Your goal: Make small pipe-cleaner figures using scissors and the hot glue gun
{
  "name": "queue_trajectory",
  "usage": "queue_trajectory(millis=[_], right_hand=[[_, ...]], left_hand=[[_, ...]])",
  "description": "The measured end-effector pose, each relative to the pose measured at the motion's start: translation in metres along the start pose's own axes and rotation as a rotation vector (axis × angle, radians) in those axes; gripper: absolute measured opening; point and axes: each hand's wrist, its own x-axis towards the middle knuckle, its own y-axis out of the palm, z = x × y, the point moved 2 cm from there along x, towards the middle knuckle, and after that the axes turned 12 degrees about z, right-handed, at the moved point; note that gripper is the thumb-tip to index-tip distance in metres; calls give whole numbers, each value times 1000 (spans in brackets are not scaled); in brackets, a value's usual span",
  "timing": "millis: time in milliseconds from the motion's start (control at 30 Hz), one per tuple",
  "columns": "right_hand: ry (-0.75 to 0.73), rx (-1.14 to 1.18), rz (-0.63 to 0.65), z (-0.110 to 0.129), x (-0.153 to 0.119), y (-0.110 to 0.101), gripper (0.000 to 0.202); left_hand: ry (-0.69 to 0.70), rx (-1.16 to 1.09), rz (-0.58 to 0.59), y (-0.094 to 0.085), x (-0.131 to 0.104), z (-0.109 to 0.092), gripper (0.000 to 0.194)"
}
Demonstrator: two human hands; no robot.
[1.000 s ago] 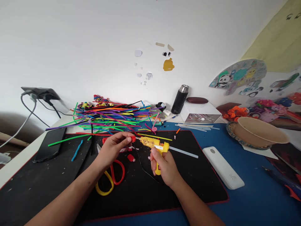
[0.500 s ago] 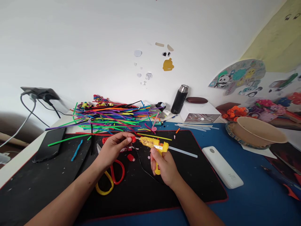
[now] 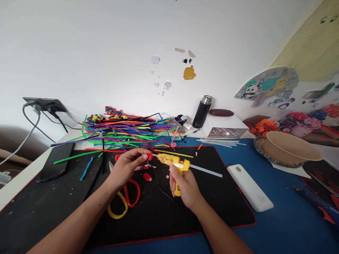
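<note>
My right hand [image 3: 184, 185] is wrapped round the handle of a yellow glue gun [image 3: 169, 161], which has a clear glue stick [image 3: 208, 170] coming out of its back. Between the thumb and fingers of my left hand [image 3: 129, 165] is a small red piece [image 3: 150, 156], with the gun's nozzle against or very near it. Under my left hand lie scissors with one red and one yellow handle [image 3: 118, 208], their blades partly hidden. Another small red piece [image 3: 147, 177] rests on the black mat [image 3: 164, 222].
A heap of colourful pipe cleaners [image 3: 127, 130] lies along the wall. Behind the mat stand a black flask [image 3: 202, 112] and a white box [image 3: 225, 125]. To the right are a white power bank [image 3: 250, 188] and a beige bowl [image 3: 293, 146]. A dark phone [image 3: 56, 164] lies left.
</note>
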Motion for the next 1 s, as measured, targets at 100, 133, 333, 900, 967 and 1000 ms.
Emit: queue_trajectory(millis=[100,133,333,900,967,1000], right_hand=[[-3,-6,4,0,-1,0,71],[-4,-6,6,0,-1,0,71],[-3,-13,3,0,-1,0,70],[-3,-56,14,4,-2,0,73],[-3,-57,12,3,-3,1,73],[-4,-58,13,3,-3,1,72]], left_hand=[[-4,1,1,0,0,0,41],[-6,0,2,0,0,0,41],[-22,-24,4,0,0,1,41],[-9,-21,-5,-1,0,1,41],[-13,-20,-6,-1,0,1,42],[-15,-21,-7,-1,0,1,42]])
